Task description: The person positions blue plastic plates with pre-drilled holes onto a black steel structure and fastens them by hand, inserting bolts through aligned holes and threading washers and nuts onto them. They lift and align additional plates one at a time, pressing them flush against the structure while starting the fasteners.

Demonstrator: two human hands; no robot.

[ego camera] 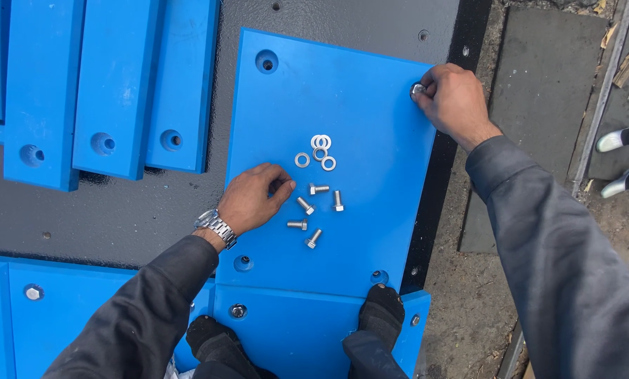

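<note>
Head view, looking straight down, items as seen:

- Blue panel (pixel 370 112): a large flat square sheet, laid on a dark grey plate (pixel 118 210); round holes are seen at its corners.
- Right hand (pixel 453 98): placed at the panel's upper right corner, its fingers (pixel 430 83) clenched on a silver bolt (pixel 418 89) that is set at the corner hole there. Only the bolt's head is visible.
- Left hand (pixel 251 200): rested on the panel's left edge, fingers curled loosely; whether anything is held inside them cannot be told. A metal wristwatch (pixel 216 226) is worn above a dark sleeve.
- Loose bolts (pixel 313 214): five short silver ones, scattered on the panel just beside the left hand, lying on their sides.
- Washers (pixel 318 151): a small cluster of silver rings, lying flat on the panel just above the bolts, some overlapping.
- Blue bars (pixel 111 84): several long strips with holes near their ends, laid side by side on the grey plate, well apart from the hands, at upper left.
- Lower blue panels (pixel 300 330): already fastened with bolts, joined to the large panel's near edge.
- Black shoes (pixel 381 309): the person's own, planted on the lower panels.
- Ground at right (pixel 539 91): grey slabs and dirt beside the plate; another person's light-coloured shoes (pixel 616 161) are seen at the far right edge.
</note>
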